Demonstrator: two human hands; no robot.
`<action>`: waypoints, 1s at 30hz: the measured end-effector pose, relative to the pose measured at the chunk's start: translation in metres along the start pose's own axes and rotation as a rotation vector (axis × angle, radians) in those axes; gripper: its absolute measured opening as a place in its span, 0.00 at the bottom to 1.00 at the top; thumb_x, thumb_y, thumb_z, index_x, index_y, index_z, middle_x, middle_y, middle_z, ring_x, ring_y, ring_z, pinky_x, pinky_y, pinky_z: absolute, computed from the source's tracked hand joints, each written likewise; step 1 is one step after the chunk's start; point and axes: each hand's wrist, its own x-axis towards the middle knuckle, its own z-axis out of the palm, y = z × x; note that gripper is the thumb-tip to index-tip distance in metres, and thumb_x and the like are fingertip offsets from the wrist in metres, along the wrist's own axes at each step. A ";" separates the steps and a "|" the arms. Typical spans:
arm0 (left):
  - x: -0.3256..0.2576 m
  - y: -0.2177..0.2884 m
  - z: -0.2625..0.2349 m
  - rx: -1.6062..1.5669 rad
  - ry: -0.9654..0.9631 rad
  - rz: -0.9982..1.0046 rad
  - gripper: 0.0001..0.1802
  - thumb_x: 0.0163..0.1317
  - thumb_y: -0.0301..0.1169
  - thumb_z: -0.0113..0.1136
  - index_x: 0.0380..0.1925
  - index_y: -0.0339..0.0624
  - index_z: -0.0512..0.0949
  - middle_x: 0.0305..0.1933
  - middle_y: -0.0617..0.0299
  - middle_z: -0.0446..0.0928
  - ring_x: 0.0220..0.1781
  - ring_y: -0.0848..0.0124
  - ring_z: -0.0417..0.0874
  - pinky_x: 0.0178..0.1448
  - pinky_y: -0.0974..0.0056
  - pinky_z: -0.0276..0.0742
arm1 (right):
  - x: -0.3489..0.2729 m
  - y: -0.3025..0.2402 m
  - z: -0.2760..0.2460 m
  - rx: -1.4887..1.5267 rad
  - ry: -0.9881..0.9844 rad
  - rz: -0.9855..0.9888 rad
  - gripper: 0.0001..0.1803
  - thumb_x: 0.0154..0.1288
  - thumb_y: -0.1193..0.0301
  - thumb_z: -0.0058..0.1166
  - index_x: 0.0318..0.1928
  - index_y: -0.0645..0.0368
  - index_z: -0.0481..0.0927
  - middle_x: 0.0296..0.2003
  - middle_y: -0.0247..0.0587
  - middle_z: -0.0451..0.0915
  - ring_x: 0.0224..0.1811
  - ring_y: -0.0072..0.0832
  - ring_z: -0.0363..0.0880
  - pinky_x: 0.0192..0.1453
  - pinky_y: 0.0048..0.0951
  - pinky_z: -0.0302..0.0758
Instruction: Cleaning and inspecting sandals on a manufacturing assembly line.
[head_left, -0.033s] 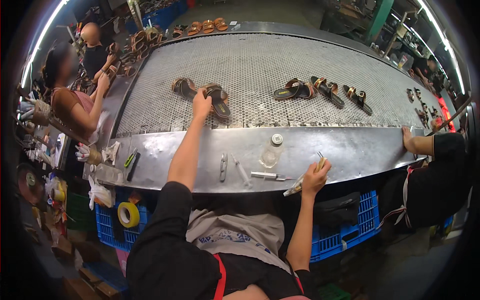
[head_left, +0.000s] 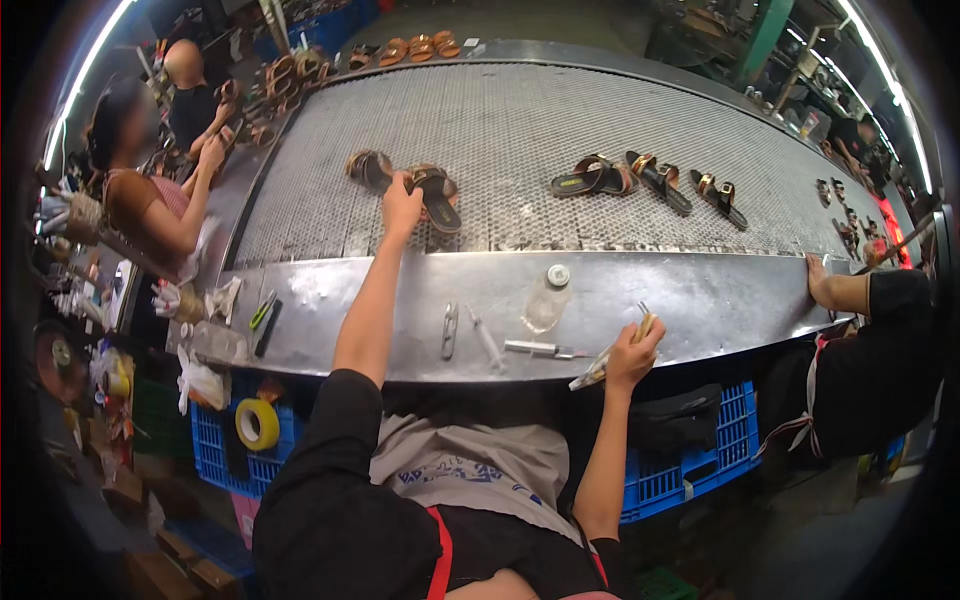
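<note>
My left hand (head_left: 402, 208) reaches over the perforated belt, its fingers closed on the near edge of a black sandal (head_left: 440, 208) with gold-toned straps. Another strapped sandal (head_left: 371, 169) lies just left of it. My right hand (head_left: 632, 358) is closed around slim tools (head_left: 592, 372) above the metal ledge; thin tips stick out above and a pale flat end below, but their exact kind is unclear. Left of that hand lie a syringe (head_left: 487, 338), a pen-like white tool (head_left: 540, 349), a grey metal cutter (head_left: 450, 330) and a clear bottle (head_left: 547, 300) with a white cap.
Three dark sandals (head_left: 660, 184) rest on the belt (head_left: 500, 120) to the right. Green-handled snips (head_left: 264, 312) lie at the ledge's left. Co-workers stand at the left; another person's foot (head_left: 818, 283) touches the ledge at right. Blue crates (head_left: 740, 420) sit below.
</note>
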 end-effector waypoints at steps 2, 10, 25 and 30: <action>-0.055 0.042 -0.056 -0.199 0.070 0.039 0.20 0.65 0.27 0.56 0.57 0.37 0.73 0.49 0.45 0.80 0.33 0.62 0.89 0.33 0.60 0.87 | -0.003 -0.008 -0.005 -0.028 -0.044 0.033 0.22 0.71 0.65 0.54 0.62 0.55 0.69 0.43 0.66 0.84 0.44 0.67 0.82 0.45 0.59 0.77; -0.241 0.020 -0.156 -0.297 0.200 0.026 0.23 0.67 0.26 0.60 0.61 0.37 0.71 0.54 0.50 0.74 0.45 0.62 0.85 0.40 0.61 0.87 | 0.007 0.002 -0.006 -0.075 -0.059 -0.005 0.22 0.71 0.64 0.54 0.62 0.57 0.70 0.47 0.64 0.84 0.48 0.66 0.82 0.50 0.57 0.76; -0.324 0.005 -0.208 0.276 -0.167 0.472 0.26 0.61 0.19 0.60 0.61 0.43 0.77 0.69 0.53 0.73 0.78 0.49 0.66 0.77 0.49 0.67 | 0.011 -0.005 -0.004 -0.148 0.021 0.037 0.22 0.67 0.64 0.53 0.57 0.62 0.73 0.46 0.60 0.85 0.47 0.59 0.84 0.53 0.51 0.78; -0.313 0.012 -0.200 0.303 -0.396 0.489 0.34 0.59 0.22 0.66 0.68 0.46 0.73 0.73 0.56 0.71 0.79 0.54 0.65 0.78 0.52 0.67 | 0.010 -0.004 -0.004 -0.147 0.026 0.050 0.23 0.68 0.63 0.55 0.58 0.63 0.73 0.45 0.58 0.84 0.46 0.54 0.85 0.53 0.47 0.79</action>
